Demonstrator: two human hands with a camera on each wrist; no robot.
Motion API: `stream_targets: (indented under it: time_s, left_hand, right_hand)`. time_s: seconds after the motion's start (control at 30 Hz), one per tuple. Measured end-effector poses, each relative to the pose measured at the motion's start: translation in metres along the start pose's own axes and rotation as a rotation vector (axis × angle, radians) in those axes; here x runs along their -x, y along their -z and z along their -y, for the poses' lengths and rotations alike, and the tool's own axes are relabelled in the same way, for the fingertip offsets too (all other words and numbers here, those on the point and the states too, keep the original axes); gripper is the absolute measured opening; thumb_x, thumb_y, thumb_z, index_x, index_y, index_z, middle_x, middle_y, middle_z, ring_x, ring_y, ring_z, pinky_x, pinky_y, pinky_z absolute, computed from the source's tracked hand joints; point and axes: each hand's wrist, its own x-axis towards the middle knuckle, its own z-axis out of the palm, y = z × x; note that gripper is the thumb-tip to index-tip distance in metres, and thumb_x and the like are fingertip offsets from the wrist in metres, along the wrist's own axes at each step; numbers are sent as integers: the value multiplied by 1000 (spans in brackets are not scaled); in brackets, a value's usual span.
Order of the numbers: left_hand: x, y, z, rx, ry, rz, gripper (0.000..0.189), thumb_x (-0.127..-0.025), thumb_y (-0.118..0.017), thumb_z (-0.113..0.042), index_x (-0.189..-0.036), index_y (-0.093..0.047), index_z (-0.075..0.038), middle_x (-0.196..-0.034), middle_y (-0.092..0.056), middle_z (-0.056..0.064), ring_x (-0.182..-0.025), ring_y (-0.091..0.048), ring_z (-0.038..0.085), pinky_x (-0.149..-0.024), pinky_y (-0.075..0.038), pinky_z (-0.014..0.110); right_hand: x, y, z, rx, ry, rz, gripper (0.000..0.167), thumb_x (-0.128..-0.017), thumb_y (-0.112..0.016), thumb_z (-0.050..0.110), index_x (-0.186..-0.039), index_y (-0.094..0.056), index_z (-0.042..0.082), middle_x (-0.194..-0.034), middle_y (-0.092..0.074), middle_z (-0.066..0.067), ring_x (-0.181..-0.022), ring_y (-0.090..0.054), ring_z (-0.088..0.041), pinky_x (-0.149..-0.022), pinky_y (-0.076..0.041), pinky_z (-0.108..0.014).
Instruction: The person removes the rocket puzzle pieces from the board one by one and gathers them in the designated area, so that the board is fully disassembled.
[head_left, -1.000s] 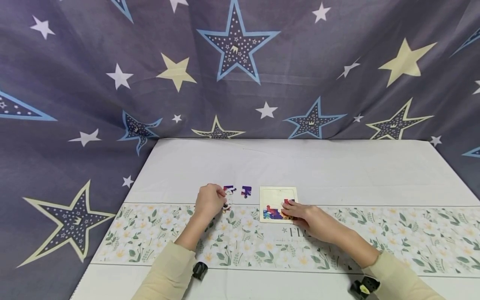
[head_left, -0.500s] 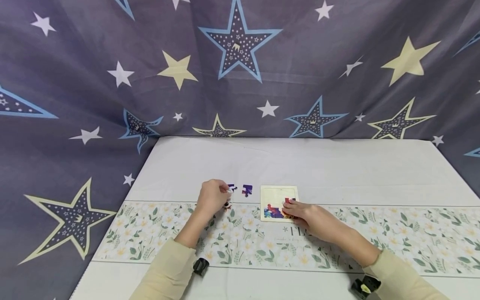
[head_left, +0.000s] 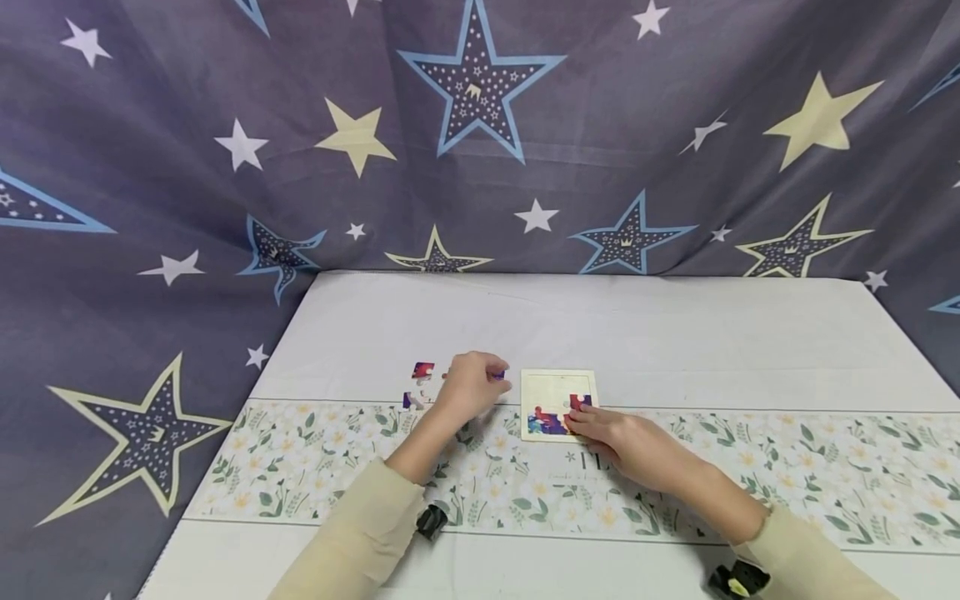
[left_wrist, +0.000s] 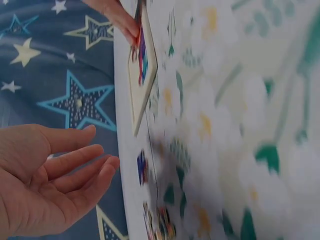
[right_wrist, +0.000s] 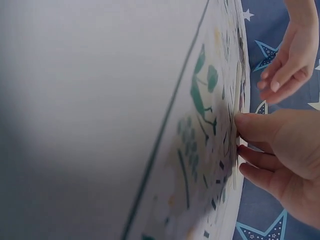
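Observation:
My left hand (head_left: 474, 385) hovers above the white cloth, left of the puzzle tray (head_left: 540, 379). In the left wrist view its fingers are loosely bent, with nothing between them. A purple puzzle piece (left_wrist: 142, 167) lies below that hand, mostly covered by it in the head view. My right hand (head_left: 633, 446) rests on the tray's right side, its fingertips on the coloured pieces (head_left: 551, 423) set along the bottom and right. The tray's upper left shows bare cream. The right hand's fingers partly hide the lower right pieces.
Left of my left hand lie more loose pieces, among them a red piece (head_left: 422, 369) and a purple-and-white piece (head_left: 410, 401). A flower-printed band (head_left: 525, 500) crosses the white tablecloth. Behind the table hangs a star-patterned curtain (head_left: 510, 233).
My left hand has moved right, from the left group of loose pieces to over the purple piece near the tray, uncovering pieces behind it. My right hand stays on the tray.

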Motion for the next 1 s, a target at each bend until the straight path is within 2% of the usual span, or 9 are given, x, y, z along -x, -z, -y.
stream_targets:
  time_s: [0.1, 0.27, 0.4, 0.6, 0.8, 1.0]
  left_hand:
    - [-3, -10, -7, 25, -21, 49, 26, -88, -68, -12, -112, -69, -3, -108, -72, 15, -98, -67, 26, -85, -55, 37]
    - [-7, -26, -16, 49, -61, 138, 24, -88, -67, -14, -110, -70, -4, -108, -72, 13, -98, -67, 25, -86, -54, 37]
    - [-8, -40, -22, 33, -105, 173, 21, -89, -67, -15, -107, -72, -5, -102, -74, 10, -94, -67, 23, -83, -54, 33]
    - [-8, -57, -28, 14, -146, 167, 16, -89, -66, -12, -101, -74, -5, -94, -74, 8, -85, -67, 17, -75, -52, 25]
    - [-7, -64, -31, 5, -167, 149, 13, -88, -67, -13, -96, -75, -6, -92, -75, 6, -81, -65, 13, -71, -49, 19]
    - [-8, -63, -32, 84, -132, 130, 12, -88, -67, -12, -91, -75, -5, -86, -75, 8, -77, -67, 16, -65, -50, 20]
  right_hand:
    - [4, 1, 2, 2, -2, -19, 39, -87, -68, 9, -126, -63, 7, -132, -62, -11, -120, -60, -31, -91, -54, -40]
    - [9, 1, 3, -19, -9, -4, 42, -86, -68, 7, -128, -62, 8, -134, -61, -11, -120, -60, -31, -87, -55, -37]
    - [8, 1, 2, -66, -21, 23, 41, -87, -67, 5, -127, -62, 7, -135, -60, -12, -122, -59, -32, -89, -55, -38]
    - [7, 3, -1, -105, -15, 47, 41, -87, -66, 2, -127, -62, 6, -135, -59, -13, -122, -58, -32, -91, -54, -39]
    - [8, 3, -1, -112, -22, 54, 43, -87, -66, 3, -129, -60, 6, -135, -58, -16, -122, -58, -33, -89, -55, -38]
    - [8, 3, 0, -110, -30, 54, 45, -86, -67, 2, -129, -59, 5, -135, -58, -17, -122, -58, -34, -90, -54, -38]
